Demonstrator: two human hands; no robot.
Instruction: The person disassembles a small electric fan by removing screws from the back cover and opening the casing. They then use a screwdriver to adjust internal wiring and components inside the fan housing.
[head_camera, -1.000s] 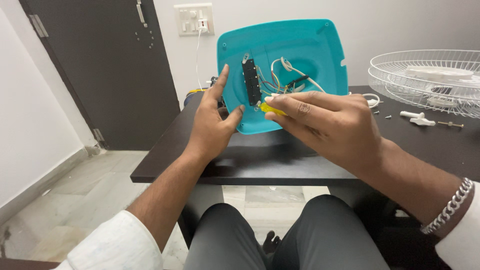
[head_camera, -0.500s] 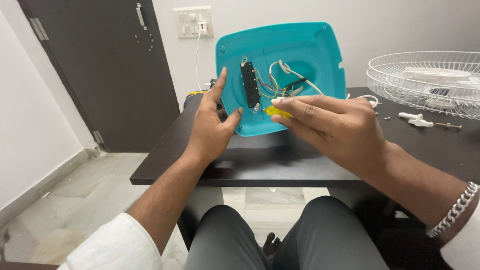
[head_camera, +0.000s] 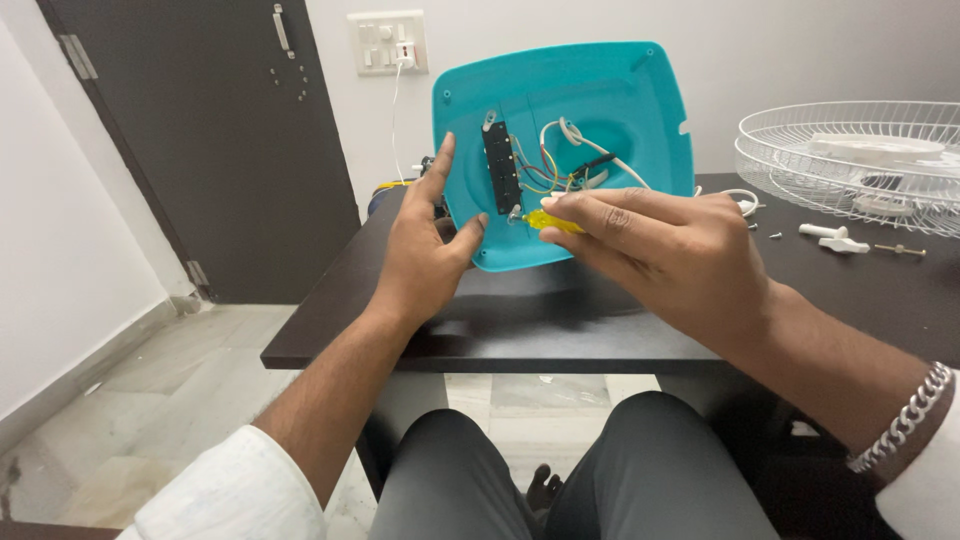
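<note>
A turquoise plastic fan base cover (head_camera: 610, 110) stands tilted up on the dark table (head_camera: 520, 320), its hollow inside facing me. Inside it sit a black switch block (head_camera: 500, 165) and several coloured wires (head_camera: 565, 165). My left hand (head_camera: 425, 245) grips the cover's left edge, thumb on the inside near the switch block. My right hand (head_camera: 665, 255) holds a yellow-handled screwdriver (head_camera: 550, 220) whose tip points at the bottom of the switch block.
A white wire fan guard (head_camera: 850, 165) lies on the table at the right, with white plastic fittings and a screw (head_camera: 850, 240) beside it. A dark door (head_camera: 190, 140) and a wall switch plate (head_camera: 388, 42) stand behind. My knees are under the table's front edge.
The cover and both hands have stayed almost in place; the screwdriver tip has stayed at the foot of the switch block, with only slight shifts of my right hand.
</note>
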